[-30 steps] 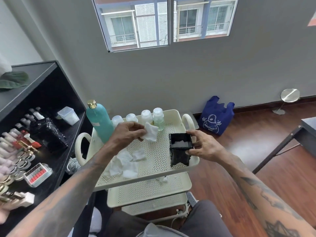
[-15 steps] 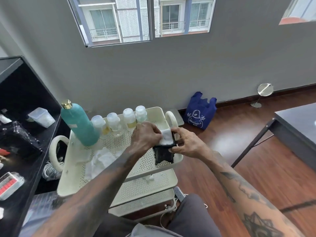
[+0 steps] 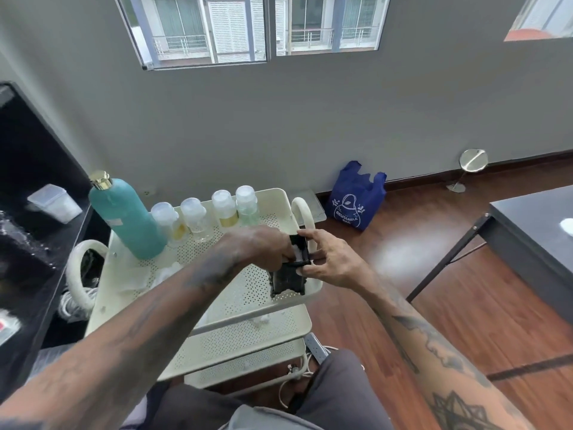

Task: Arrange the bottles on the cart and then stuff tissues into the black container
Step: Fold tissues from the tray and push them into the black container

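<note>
Standing on cream cart (image 3: 276,197) tray: black container (image 3: 286,279); wood floor (image 3: 387,259).

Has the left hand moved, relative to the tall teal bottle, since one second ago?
Yes. The left hand has gone rightward, away from the tall teal bottle, to the black container, pressing a white tissue in.

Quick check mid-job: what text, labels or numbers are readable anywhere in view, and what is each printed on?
"REUSABLE BAG": white print under a drawing on the blue bag standing on the floor by the wall.
Teal bottle on the cart: a small pale label patch, too blurred to read.
The small clear bottles and the black container: no text visible.
</note>
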